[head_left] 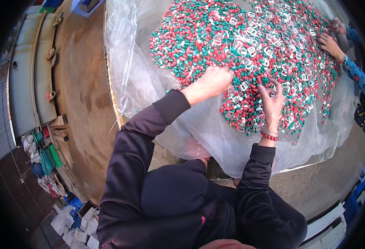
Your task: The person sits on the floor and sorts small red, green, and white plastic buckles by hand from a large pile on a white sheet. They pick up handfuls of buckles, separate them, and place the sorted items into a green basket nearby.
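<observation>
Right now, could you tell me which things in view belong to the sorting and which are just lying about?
In hand:
left hand, closed in the pile
right hand, spread on it
red and green cone pieces
white buckle pieces
clear plastic sheet

Lying about:
blue crate
green hose coil
wooden blocks

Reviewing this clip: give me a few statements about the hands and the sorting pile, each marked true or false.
1. The left hand is closed in a fist over the red and green pieces. True.
2. The right hand holds a blue bucket. False: it lies spread on the pile among white clips.
3. The pile lies on a clear plastic sheet. True.
4. Nobody else is at the pile. False: another person's hands reach in at the far right.
</observation>
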Demonstrator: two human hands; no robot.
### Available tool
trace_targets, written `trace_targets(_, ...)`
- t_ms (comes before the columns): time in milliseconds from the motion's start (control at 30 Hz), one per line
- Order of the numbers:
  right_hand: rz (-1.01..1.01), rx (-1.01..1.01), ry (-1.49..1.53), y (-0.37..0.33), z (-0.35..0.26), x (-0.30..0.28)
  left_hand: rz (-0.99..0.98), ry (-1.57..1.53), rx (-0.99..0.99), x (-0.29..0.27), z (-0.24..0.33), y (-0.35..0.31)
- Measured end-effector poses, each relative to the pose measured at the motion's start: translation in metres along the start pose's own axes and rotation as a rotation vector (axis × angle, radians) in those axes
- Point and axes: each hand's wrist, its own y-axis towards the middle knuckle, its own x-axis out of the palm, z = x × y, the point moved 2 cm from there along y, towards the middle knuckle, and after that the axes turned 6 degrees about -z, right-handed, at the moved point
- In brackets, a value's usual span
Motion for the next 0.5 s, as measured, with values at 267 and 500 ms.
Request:
trace_targets(267,-0.052,-0.134,-0.376,0.001,0.018,0.056,0.174,-0.772,0.143,-0.037,-0.013,0.017)
trace_targets(500,-0.392,0.120,1.320,-0.003,0.007,0.016,-0.167,-1.872,0.144,-0.053,-0.014,-0.006)
